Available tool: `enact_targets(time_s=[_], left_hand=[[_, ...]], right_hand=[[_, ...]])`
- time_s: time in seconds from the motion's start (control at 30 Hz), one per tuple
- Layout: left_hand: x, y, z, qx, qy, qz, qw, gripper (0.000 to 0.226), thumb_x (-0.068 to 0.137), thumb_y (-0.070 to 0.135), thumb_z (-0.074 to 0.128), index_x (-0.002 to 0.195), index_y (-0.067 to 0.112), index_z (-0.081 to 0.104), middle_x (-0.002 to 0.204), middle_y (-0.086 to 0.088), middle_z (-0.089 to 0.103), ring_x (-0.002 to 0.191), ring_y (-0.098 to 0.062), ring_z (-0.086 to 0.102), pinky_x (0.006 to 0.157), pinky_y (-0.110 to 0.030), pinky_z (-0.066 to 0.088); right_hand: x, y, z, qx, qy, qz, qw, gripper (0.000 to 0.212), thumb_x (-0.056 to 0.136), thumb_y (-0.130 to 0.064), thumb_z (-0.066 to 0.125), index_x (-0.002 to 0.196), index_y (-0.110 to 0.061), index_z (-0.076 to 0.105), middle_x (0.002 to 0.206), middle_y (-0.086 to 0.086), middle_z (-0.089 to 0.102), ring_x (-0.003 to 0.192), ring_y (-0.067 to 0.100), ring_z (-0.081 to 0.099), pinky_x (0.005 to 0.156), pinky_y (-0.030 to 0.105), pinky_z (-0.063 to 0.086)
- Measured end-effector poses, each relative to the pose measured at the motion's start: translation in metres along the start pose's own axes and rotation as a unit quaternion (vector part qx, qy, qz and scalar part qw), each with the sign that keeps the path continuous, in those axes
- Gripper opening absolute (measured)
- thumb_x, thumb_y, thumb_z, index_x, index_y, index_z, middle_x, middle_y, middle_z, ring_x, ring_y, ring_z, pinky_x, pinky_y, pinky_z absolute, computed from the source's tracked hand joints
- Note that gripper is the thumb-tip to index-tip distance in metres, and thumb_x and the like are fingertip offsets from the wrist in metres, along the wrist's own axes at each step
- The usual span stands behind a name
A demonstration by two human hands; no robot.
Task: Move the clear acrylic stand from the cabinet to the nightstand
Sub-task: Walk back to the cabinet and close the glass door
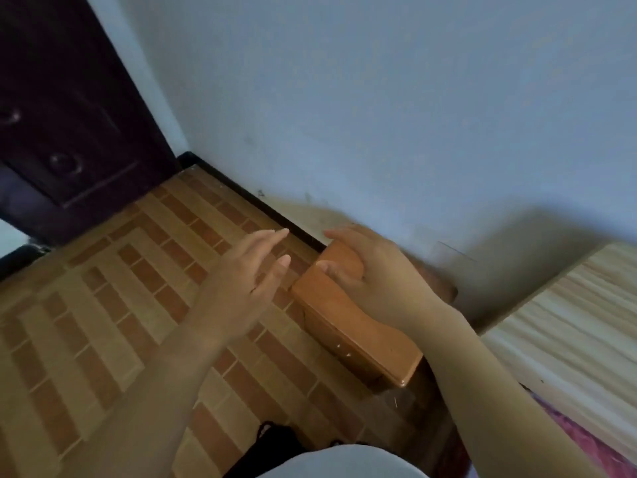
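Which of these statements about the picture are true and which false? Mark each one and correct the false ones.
1. The right hand rests on the wooden nightstand. True.
2. The left hand grips the nightstand's edge. False: it is open, held over the floor beside the nightstand and touching nothing.
3. The nightstand stands against the pale wall. True.
4. The floor is plain grey carpet. False: it has a brick-like pattern of brown and tan.
5. A dark door is at the upper left. True.
6. The bed frame lies left of the nightstand. False: it is on the right.
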State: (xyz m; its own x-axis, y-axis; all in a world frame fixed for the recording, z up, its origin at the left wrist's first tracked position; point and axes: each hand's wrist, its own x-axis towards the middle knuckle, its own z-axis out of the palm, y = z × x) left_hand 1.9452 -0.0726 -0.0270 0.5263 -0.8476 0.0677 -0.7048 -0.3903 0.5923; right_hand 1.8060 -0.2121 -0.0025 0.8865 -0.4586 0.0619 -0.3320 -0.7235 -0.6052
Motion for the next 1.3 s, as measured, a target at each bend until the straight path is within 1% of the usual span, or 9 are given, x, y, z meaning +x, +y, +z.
enact_targets(time_s=[0.1,0.2,0.3,0.5,0.63,0.8,0.97,1.13,1.3], left_hand=[[-0.019,-0.021,-0.021,0.001,0.034,-0.044,0.998,0.053,0.09,0.058,0.025,0.137,0.037,0.034,0.143,0.014,0.036,0.13,-0.001,0.031,0.106,-0.033,0.03],[-0.041,-0.046,-0.043,0.003,0.051,-0.096,0.994,0.051,0.09,0.059,0.025,0.136,0.04,0.034,0.143,0.016,0.035,0.131,-0.001,0.03,0.106,-0.038,0.034],[-0.067,-0.074,-0.067,0.011,0.077,-0.137,0.988,0.052,0.088,0.061,0.024,0.136,0.042,0.033,0.143,0.018,0.035,0.13,0.002,0.028,0.106,-0.032,0.029],[-0.117,-0.144,-0.123,0.009,0.125,-0.204,0.971,0.048,0.091,0.059,0.027,0.135,0.043,0.034,0.138,0.023,0.033,0.126,0.007,0.027,0.102,-0.025,0.023],[-0.147,-0.198,-0.167,-0.026,0.172,-0.256,0.951,0.044,0.09,0.058,0.03,0.132,0.046,0.035,0.13,0.031,0.029,0.119,0.013,0.023,0.096,-0.016,0.022],[-0.191,-0.258,-0.222,0.002,0.202,-0.306,0.93,0.047,0.088,0.06,0.032,0.133,0.044,0.035,0.127,0.031,0.028,0.117,0.012,0.025,0.098,-0.022,0.023],[-0.231,-0.312,-0.261,-0.011,0.262,-0.343,0.902,0.056,0.083,0.068,0.026,0.132,0.043,0.038,0.132,0.028,0.035,0.121,0.01,0.031,0.101,-0.024,0.027],[-0.246,-0.359,-0.287,-0.014,0.294,-0.371,0.881,0.048,0.089,0.06,0.033,0.133,0.042,0.039,0.125,0.04,0.031,0.107,0.033,0.023,0.085,-0.003,0.023],[-0.233,-0.432,-0.327,-0.004,0.312,-0.381,0.87,0.047,0.088,0.058,0.031,0.13,0.041,0.041,0.126,0.034,0.037,0.11,0.03,0.027,0.085,0.001,0.022]], right_hand=[[0.021,-0.025,0.018,0.002,-0.044,-0.038,0.998,0.048,0.09,-0.046,0.049,0.134,-0.03,0.041,0.139,-0.009,0.046,0.117,0.007,0.047,0.089,0.017,0.031],[0.042,-0.056,0.042,0.023,-0.091,-0.08,0.992,0.046,0.09,-0.045,0.048,0.133,-0.033,0.04,0.14,-0.009,0.045,0.103,0.003,0.053,0.089,0.019,0.043],[0.06,-0.088,0.071,0.026,-0.126,-0.113,0.985,0.048,0.088,-0.049,0.048,0.133,-0.035,0.04,0.141,-0.01,0.044,0.121,0.008,0.047,0.101,0.034,0.043],[0.103,-0.166,0.138,0.003,-0.171,-0.18,0.969,0.048,0.089,-0.049,0.049,0.134,-0.037,0.04,0.143,-0.015,0.041,0.128,0.003,0.039,0.101,0.018,0.029],[0.133,-0.236,0.185,-0.011,-0.206,-0.229,0.951,0.047,0.091,-0.047,0.048,0.135,-0.035,0.039,0.144,-0.015,0.039,0.129,0.002,0.034,0.083,-0.001,0.01],[0.166,-0.318,0.239,-0.014,-0.245,-0.271,0.931,0.047,0.089,-0.048,0.05,0.133,-0.039,0.038,0.142,-0.019,0.039,0.129,0.002,0.036,0.094,0.017,0.023],[0.197,-0.382,0.293,-0.007,-0.287,-0.318,0.904,0.045,0.088,-0.048,0.05,0.131,-0.041,0.039,0.14,-0.019,0.042,0.128,0.001,0.037,0.1,0.021,0.027],[0.232,-0.434,0.338,-0.008,-0.325,-0.368,0.871,0.045,0.088,-0.048,0.048,0.131,-0.038,0.041,0.138,-0.019,0.043,0.127,0.0,0.035,0.101,0.02,0.027],[0.293,-0.481,0.393,-0.009,-0.349,-0.395,0.85,0.045,0.088,-0.049,0.047,0.131,-0.036,0.042,0.139,-0.015,0.044,0.127,0.003,0.038,0.096,0.017,0.027]])
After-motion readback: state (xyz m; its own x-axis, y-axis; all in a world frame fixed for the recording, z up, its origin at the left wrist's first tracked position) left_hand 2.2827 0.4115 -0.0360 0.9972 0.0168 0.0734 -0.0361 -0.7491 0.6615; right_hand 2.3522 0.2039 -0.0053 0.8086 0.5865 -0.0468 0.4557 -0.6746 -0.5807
